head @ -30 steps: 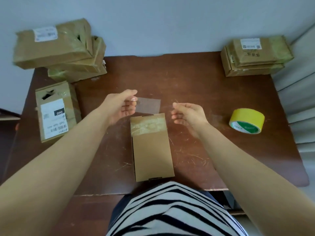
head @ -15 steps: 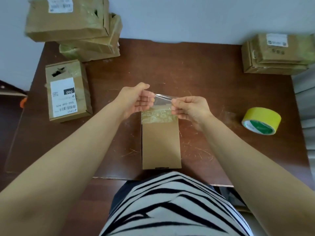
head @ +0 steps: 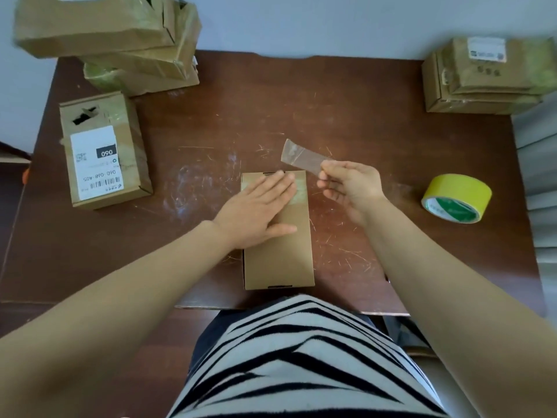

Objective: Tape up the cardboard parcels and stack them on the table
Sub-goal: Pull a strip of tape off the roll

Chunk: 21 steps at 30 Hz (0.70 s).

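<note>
At the near edge of the counter [head: 361, 122], midway along it, lies the plain cardboard parcel [head: 278, 257], its length running away from the person. The left grip [head: 256, 212] rests flat on its far half, fingers straight and together, the fingertips over a patch of tape already on the far end. The right grip [head: 349, 191] hovers just beside the parcel's far right corner and pinches one end of a clear tape strip [head: 301, 158]. The strip's free end slants away to the left and touches nothing.

The step in hand looks to be laying this strip over the far flap. To do it well, I judge the flat palm should hold the parcel from sliding while the free end goes down first. The strip is then drawn taut and smoothed along its length, so it neither creases nor folds on itself.

A yellow tape roll [head: 456, 197] sits near the right edge, stacks of parcels [head: 120, 40] stand at both far corners, and a labelled parcel [head: 102, 152] lies near the left edge
</note>
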Motion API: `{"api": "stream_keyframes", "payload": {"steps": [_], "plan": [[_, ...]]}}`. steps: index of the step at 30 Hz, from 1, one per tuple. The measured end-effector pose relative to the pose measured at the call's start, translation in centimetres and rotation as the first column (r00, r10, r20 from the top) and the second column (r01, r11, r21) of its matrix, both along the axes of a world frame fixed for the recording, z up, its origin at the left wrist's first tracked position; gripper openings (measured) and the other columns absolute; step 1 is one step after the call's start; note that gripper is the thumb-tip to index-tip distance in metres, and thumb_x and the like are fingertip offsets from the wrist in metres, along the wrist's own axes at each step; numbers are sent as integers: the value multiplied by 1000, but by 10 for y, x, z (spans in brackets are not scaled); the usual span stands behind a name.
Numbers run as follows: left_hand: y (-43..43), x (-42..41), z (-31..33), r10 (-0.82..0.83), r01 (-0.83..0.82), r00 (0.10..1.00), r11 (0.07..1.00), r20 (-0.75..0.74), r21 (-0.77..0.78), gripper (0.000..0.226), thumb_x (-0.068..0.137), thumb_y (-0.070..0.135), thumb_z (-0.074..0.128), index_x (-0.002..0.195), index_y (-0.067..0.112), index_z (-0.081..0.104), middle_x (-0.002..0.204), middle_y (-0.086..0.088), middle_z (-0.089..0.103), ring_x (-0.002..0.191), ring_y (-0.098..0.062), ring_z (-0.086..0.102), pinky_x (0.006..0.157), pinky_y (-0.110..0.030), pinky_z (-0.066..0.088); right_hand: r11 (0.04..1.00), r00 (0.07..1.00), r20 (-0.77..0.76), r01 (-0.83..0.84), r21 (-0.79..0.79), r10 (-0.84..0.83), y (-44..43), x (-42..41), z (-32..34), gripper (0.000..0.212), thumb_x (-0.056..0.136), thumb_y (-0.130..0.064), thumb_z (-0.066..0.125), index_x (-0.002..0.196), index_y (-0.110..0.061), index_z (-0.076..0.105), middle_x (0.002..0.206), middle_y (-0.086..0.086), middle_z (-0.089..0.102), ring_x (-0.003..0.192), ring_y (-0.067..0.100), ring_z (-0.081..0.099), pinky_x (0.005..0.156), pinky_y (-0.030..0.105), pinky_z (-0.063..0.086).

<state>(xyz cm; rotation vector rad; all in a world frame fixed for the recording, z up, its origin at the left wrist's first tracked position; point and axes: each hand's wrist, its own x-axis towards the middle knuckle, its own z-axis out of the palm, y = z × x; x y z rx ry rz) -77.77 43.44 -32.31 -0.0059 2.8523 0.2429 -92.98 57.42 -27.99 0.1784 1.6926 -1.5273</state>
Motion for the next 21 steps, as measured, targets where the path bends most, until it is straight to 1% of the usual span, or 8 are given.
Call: {"api": "stream_keyframes", "payload": {"steps": [8, 11, 12, 14, 15, 17, 19, 21], "plan": [[3, 7, -14, -9, 8, 1000, 999, -26, -43, 87, 85, 71, 8, 147, 15, -14, 154, -1, -21, 143, -15, -21, 116, -30, -16, 999, 999, 45, 13, 45, -15, 2, 6, -8, 5, 84, -12, 70, 83, -11, 65, 61, -2, 68, 56, 10, 65, 50, 19, 50], [1, 6, -6, 66, -71, 997, 974, 31, 215, 78, 92, 59, 40, 151, 16, 13, 158, 0, -2, 145, -11, -7, 118, -27, -9, 998, 999, 44, 4, 55, -6, 3, 8, -9, 5, 84, -13, 70, 83, -11, 65, 62, -2, 69, 56, 10, 65, 50, 19, 51], [2, 5, 0, 210, -197, 978, 890, 13, 412, 62, 92, 43, 56, 144, 15, 38, 156, -1, 20, 145, -10, 12, 119, -25, 4, 999, 999, 45, -1, 54, -1, 2, 9, -8, 5, 84, -13, 70, 84, -10, 66, 62, -2, 69, 56, 10, 65, 50, 19, 50], [0, -1, 14, 663, -456, 748, 490, 21, 743, 19, 88, 13, 62, 102, 15, 74, 121, 0, 66, 116, -5, 56, 103, -24, 40, 998, 999, 47, -8, 57, 5, 1, 9, -7, 5, 85, -12, 70, 85, -9, 66, 62, -1, 69, 55, 10, 65, 49, 19, 50], [1, -4, 20, 826, -513, 558, 265, 82, 817, 22, 87, 9, 57, 83, 18, 76, 98, 2, 72, 96, -2, 63, 88, -21, 49, 998, 999, 45, -19, 59, 16, 1, 9, -7, 5, 85, -11, 70, 85, -9, 66, 62, -1, 69, 55, 10, 64, 49, 19, 50], [-1, -10, 30, 928, -542, 300, -26, 222, 840, 31, 90, 17, 49, 70, 19, 72, 79, 1, 72, 81, -8, 67, 78, -23, 51, 996, 998, 34, -58, 61, 56, 0, 12, -8, 4, 85, -10, 70, 84, -8, 66, 62, 0, 69, 54, 10, 64, 49, 19, 50], [-5, -15, 36, 907, -555, 235, -170, 350, 814, 39, 94, 37, 46, 74, 14, 71, 76, -3, 73, 78, -13, 69, 73, -23, 51, 990, 993, 13, -114, 78, 113, -3, 16, -8, 5, 85, -10, 69, 81, -9, 66, 62, 1, 68, 54, 10, 64, 49, 19, 49], [-9, -16, 34, 887, -608, 260, -156, 382, 778, 44, 87, 57, 52, 78, 17, 70, 75, 1, 73, 74, -10, 68, 69, -22, 49, 981, 986, -12, -165, 98, 167, -7, 20, -9, 5, 85, -8, 68, 81, -9, 65, 63, 1, 68, 55, 11, 63, 49, 20, 49]]}}
